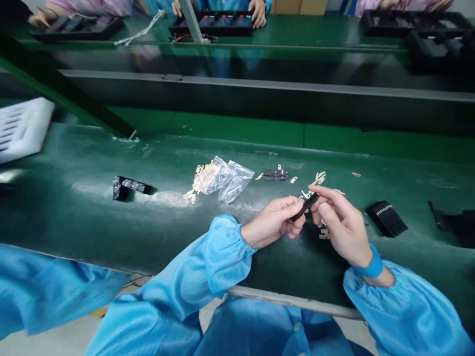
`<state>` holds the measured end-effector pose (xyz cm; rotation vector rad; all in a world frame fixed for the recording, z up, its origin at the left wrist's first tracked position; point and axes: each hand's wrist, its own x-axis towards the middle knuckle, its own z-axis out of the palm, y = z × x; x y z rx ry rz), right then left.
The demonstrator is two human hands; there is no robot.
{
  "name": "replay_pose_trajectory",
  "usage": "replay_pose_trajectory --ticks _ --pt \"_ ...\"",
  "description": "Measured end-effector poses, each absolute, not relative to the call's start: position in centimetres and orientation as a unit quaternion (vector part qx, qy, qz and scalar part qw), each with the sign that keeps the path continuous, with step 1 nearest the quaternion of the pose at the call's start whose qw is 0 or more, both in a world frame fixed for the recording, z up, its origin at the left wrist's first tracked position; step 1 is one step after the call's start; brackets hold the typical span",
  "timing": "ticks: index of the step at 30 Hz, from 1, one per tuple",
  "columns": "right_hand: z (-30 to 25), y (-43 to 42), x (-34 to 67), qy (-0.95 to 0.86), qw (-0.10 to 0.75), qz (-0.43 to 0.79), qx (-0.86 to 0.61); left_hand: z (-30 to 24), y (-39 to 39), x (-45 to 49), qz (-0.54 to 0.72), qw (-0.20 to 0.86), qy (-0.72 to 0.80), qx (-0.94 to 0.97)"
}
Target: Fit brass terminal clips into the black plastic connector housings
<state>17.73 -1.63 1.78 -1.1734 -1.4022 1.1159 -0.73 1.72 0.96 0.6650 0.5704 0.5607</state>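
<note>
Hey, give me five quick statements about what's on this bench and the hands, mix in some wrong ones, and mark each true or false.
1. The left hand holds a small black part. True.
2. The right hand wears a glove. False: it is bare, with a blue band around the wrist.
3. A clear plastic bag lies on the green table, with pale flat pieces by its left side in the picture. True.
4. The row of thin black pieces lies left of the bag in the picture. False: it lies right of the bag, beyond the right hand.
5. A white slotted tray shows at the picture's left edge. True.
</note>
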Motion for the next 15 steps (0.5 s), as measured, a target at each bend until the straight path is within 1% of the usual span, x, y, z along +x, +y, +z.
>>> replay_pose_trajectory --ticks 8,11,15 --pt "2.0 -1.7 17.0 -0.546 0.466 0.468 -0.515 1.1 1.3 -0.2 0.289 0.839 0.29 0.358" --pt "1.9 -1.3 17.3 -0.536 0.442 0.511 -0.506 0.9 1.3 -0.2 0.284 0.833 0.295 0.372" --pt "1.3 -0.8 18.0 -0.533 0.422 0.557 -0.477 0.4 1.3 -0.4 0.261 0.851 0.276 0.364"
